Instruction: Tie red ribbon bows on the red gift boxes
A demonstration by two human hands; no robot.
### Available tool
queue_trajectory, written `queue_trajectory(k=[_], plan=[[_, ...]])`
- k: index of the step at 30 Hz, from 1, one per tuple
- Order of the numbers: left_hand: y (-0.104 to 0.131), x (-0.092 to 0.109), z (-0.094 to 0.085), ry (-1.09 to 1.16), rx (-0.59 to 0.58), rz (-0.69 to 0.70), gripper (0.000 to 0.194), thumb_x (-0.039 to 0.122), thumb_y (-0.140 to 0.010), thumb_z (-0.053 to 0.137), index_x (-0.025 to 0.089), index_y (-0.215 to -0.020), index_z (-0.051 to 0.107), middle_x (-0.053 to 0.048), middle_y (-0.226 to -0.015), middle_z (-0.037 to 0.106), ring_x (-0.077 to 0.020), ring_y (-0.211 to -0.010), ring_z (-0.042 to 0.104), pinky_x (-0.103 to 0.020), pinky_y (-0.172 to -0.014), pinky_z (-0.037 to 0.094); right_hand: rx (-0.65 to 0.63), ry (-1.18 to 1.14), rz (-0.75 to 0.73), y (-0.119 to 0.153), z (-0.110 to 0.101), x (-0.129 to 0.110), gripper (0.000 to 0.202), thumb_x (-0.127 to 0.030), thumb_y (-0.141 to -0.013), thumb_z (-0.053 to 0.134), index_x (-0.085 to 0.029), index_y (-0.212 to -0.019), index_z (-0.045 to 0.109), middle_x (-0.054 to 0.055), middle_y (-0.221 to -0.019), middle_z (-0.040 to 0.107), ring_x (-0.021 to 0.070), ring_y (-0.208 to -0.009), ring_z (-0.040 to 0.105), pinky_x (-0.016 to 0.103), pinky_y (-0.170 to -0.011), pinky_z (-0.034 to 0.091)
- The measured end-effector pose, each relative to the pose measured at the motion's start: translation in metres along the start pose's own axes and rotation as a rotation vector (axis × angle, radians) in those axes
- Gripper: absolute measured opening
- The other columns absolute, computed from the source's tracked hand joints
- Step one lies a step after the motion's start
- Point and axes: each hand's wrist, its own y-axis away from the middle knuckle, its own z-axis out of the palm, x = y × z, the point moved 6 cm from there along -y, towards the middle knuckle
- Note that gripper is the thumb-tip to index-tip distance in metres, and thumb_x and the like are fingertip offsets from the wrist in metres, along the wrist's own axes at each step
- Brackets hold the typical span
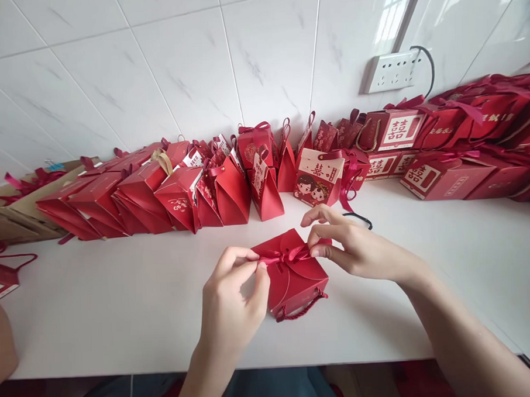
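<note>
In front of me on the white table stands a red gift box [295, 276] with curved overlapping flaps on top and a twisted red cord handle [302, 309] hanging at its near side. A red ribbon [289, 256] is tied in a bow across its top. My left hand [236, 290] pinches the ribbon's left side between thumb and finger. On the other side, my right hand [352, 244] pinches the right loop of the bow, its fingers curled above the box.
Rows of red gift boxes [232, 191] line the wall side of the white table [120, 310], with stacked boxes [448, 176] on the right. A cardboard carton [24, 212] sits far left. Another person's arm [1, 341] shows at left. A power socket [393, 71] is on the wall.
</note>
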Motion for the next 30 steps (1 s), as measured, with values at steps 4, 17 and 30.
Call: queue_trajectory(k=[4,17,30], plan=[[0.002,-0.007,0.005,0.107,-0.050,-0.156,0.018,0.023,-0.085,0.049,0.020,-0.068,0.054,-0.001,-0.076,0.055,-0.0134,-0.069,0.057,-0.024,-0.063,0.047,-0.021,-0.024,0.066,0.001,0.000,0.001,0.020,-0.027,-0.092,0.051,-0.017,-0.075,0.057,0.008,-0.099,0.053,0.0155,-0.081,0.055,0.030,-0.072,0.045],[-0.008,-0.011,0.024,0.145,-0.135,-0.350,0.028,0.037,-0.086,0.048,0.020,-0.064,0.046,0.001,-0.074,0.048,-0.0134,-0.070,0.054,-0.024,-0.066,0.044,-0.259,-0.257,0.457,0.008,0.014,0.010,0.041,-0.050,-0.074,0.067,-0.018,-0.062,0.043,-0.006,-0.054,0.041,0.0069,-0.049,0.031,0.021,-0.042,0.024],[0.001,-0.021,0.027,0.328,0.023,-0.420,0.035,0.034,-0.084,0.051,0.018,-0.053,0.046,-0.002,-0.082,0.054,-0.0096,-0.061,0.051,-0.020,-0.053,0.042,-0.170,-0.538,0.338,0.000,0.017,0.007,0.018,-0.033,-0.082,0.063,-0.016,-0.078,0.058,-0.002,-0.068,0.052,0.0097,-0.061,0.044,0.021,-0.055,0.036]])
